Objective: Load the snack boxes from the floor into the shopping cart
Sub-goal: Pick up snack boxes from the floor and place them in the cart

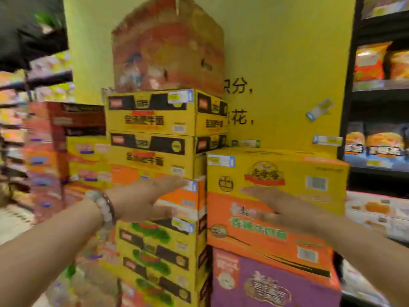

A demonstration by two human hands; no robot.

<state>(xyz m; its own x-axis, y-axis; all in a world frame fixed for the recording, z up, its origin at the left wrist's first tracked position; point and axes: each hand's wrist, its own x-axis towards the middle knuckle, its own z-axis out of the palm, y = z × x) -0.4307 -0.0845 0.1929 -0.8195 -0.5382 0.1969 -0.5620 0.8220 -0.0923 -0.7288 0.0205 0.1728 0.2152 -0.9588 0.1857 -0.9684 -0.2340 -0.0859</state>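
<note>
In the head view the boxes are stacked in tall columns against the yellow wall (287,63), probably to keep the aisle free, and no cart is visible. We reach with our left hand (143,196) and right hand (281,207), fingers straight and holding nothing; the top orange box (254,218) lies just beyond our fingertips, and blur hides whether they touch it.

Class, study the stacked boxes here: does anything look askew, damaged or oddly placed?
The brown-and-red carton topping the tall stack sits twisted out of line with the yellow boxes beneath it. A label hangs crooked on the yellow wall.
</note>
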